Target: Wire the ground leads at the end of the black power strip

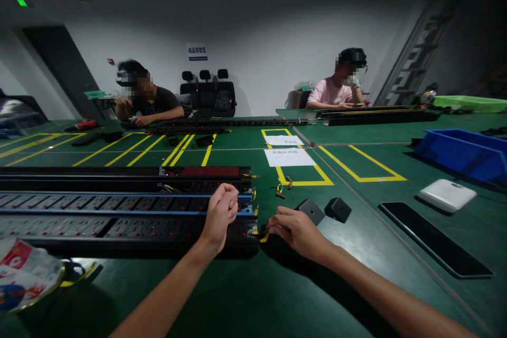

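My left hand (222,214) is closed in a loose fist over the right end of long black power strips (154,227). Whatever its fingers hold, if anything, is hidden. My right hand (295,228) is pinched just beyond the strip ends. Its fingertips are at a short yellow-green wire (263,237) that sticks out of the nearest strip. Rows of sockets with small red parts run along the strips, and blue edging lines the middle one. Two black end caps (338,209) lie just behind my right hand. Small wired metal pieces (280,194) rest beyond them.
A dark tablet or phone (433,237), a white case (447,194) and a blue bin (463,156) are on the right. Printed papers (289,157) lie ahead. A printed bag (29,277) stands at near left. Two people sit across the green table (222,296).
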The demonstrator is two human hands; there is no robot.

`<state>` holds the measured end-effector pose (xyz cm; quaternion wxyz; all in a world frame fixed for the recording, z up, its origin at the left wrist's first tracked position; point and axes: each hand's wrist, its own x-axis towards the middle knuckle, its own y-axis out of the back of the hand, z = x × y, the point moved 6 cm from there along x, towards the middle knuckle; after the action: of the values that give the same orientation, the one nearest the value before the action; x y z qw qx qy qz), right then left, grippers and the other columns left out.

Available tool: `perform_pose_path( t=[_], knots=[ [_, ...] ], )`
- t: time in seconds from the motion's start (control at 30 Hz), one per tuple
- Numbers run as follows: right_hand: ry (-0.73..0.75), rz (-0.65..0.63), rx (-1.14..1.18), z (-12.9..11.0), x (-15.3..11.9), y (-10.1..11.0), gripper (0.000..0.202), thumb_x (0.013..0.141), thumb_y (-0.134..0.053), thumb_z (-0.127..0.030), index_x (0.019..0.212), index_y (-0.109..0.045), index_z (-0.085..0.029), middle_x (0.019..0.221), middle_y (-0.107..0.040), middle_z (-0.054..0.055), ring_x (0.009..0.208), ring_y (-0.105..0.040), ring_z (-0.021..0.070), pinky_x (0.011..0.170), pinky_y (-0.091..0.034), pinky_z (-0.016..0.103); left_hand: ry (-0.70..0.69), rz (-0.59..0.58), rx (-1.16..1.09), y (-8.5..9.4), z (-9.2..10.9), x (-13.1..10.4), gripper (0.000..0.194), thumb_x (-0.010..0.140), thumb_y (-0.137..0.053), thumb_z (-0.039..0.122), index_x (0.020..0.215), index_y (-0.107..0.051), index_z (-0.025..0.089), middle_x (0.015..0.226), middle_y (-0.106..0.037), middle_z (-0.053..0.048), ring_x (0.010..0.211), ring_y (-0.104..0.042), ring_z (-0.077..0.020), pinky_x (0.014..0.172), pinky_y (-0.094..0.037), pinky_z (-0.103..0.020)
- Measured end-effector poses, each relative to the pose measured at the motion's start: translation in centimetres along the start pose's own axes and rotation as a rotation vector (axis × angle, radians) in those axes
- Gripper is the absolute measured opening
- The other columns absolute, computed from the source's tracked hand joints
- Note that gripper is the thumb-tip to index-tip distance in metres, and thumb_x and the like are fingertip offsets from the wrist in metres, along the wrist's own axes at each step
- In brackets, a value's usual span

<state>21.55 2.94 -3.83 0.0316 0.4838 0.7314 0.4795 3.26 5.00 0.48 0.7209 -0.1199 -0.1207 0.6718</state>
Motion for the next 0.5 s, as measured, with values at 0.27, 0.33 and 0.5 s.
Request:
perform_pose_path(
  t=[0.27,0.33,0.5],
  knots=[
    [-0.086,0.045,-0.047,0.1,-0.4,0.4,0.012,0.096,-0.059,-0.030,0.097,-0.065,-0.020,0.078,-0.058,0.000,0.063,-0.051,0.0136,0.060,-0.036,0.025,0.000,-0.007,-0.006,0.1,-0.3,0.1,0.028,0.080,-0.066,0.037,0.082,-0.045,0.019,0.063,-0.032,0.010,0.044,-0.021,-0.0007,0.040,-0.009,-0.015],
    [-0.129,0.071,-0.046,0.4,-0.4,0.4,0.014,0.093,-0.062,-0.032,0.089,-0.064,-0.019,0.072,-0.056,-0.001,0.061,-0.049,0.0138,0.058,-0.034,0.025,-0.005,-0.011,-0.002,0.1,-0.3,0.1,0.027,0.080,-0.065,0.036,0.082,-0.044,0.019,0.063,-0.031,0.010,0.044,-0.021,-0.0008,0.040,-0.010,-0.015],
    [-0.243,0.050,0.072,0.9,0.0,0.0,0.024,0.092,-0.060,-0.039,0.080,-0.063,-0.018,0.058,-0.048,-0.004,0.054,-0.043,0.0129,0.053,-0.029,0.025,-0.010,-0.014,0.013,-0.1,-0.3,0.0,0.026,0.079,-0.064,0.035,0.081,-0.043,0.019,0.062,-0.030,0.010,0.044,-0.020,-0.0013,0.041,-0.010,-0.016]
  ],
)
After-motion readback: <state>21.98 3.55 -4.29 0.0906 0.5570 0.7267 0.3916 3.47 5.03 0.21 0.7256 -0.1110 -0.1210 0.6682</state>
